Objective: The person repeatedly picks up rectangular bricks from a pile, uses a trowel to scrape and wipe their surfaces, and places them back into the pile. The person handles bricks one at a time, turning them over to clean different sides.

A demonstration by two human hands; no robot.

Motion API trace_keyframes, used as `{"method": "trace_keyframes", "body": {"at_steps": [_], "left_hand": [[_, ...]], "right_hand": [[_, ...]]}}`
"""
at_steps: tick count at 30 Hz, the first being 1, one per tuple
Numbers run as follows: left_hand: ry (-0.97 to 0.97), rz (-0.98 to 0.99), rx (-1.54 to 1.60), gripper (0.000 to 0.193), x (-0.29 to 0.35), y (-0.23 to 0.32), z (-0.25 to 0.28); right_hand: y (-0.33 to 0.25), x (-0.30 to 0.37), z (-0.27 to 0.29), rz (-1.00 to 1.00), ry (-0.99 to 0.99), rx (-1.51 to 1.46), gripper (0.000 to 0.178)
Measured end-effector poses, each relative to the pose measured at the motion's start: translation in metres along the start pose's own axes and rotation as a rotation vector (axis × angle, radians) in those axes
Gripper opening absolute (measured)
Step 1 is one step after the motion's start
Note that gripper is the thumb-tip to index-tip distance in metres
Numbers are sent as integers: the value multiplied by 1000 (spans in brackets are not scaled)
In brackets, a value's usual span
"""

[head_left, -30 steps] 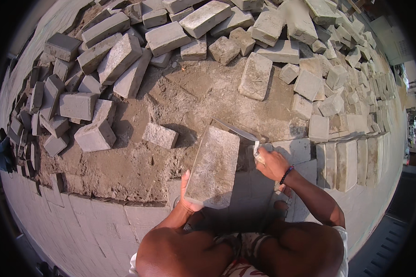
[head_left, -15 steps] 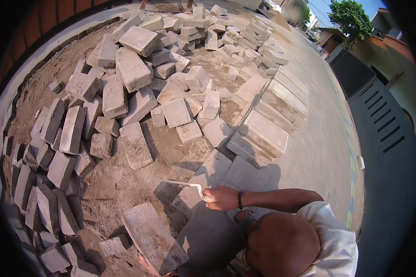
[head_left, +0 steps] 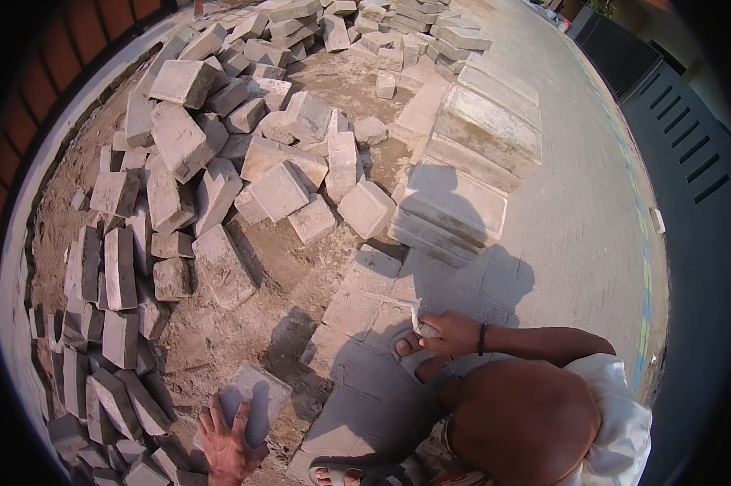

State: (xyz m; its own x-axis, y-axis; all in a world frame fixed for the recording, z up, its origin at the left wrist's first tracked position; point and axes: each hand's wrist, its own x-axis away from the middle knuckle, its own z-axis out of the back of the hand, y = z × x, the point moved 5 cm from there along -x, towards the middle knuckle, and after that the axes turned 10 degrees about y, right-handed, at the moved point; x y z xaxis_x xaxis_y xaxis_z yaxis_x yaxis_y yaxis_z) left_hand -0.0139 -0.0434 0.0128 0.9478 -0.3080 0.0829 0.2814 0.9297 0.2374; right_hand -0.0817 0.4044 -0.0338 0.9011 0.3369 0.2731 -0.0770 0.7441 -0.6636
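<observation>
My left hand (head_left: 229, 441) lies with spread fingers on top of a grey paving block (head_left: 267, 394), which rests on the sandy ground at the lower left. Shade from the hand falls across the block. To the right, my right hand (head_left: 453, 332), with a dark bead bracelet at its wrist, is closed round the handle of a trowel (head_left: 416, 314). The trowel's cranked white neck shows above my fingers, and its thin blade points left, hard to make out against the pavers. That hand is just above my sandalled foot (head_left: 410, 347), beside my bent knee (head_left: 519, 421).
Loose paving blocks (head_left: 177, 142) lie in a heap at the far left, with more leaning in rows (head_left: 118, 267) nearer me. Stacked long kerb-like blocks (head_left: 455, 198) stand ahead. Laid paving (head_left: 568, 219) runs along the right, up to a dark gate (head_left: 690, 162).
The paving block, earlier tilted up in my left hand, now rests on the ground under that hand. My right hand and the trowel have shifted right in view. The whole view has tipped downward.
</observation>
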Motion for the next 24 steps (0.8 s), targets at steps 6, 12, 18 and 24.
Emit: {"method": "trace_keyframes", "body": {"at_steps": [6, 12, 18, 24], "left_hand": [[-309, -259, -127, 96, -67, 42, 18], [-333, -611, -180, 86, -171, 155, 59], [-104, -909, -22, 83, -286, 296, 79], [167, -1085, 135, 64, -381, 346, 41]], "right_hand": [[55, 63, 7, -10, 37, 8, 37], [110, 130, 0, -306, 8, -136, 37], [148, 163, -12, -298, 154, -135, 36], [133, 154, 3, -407, 181, -227, 36]]}}
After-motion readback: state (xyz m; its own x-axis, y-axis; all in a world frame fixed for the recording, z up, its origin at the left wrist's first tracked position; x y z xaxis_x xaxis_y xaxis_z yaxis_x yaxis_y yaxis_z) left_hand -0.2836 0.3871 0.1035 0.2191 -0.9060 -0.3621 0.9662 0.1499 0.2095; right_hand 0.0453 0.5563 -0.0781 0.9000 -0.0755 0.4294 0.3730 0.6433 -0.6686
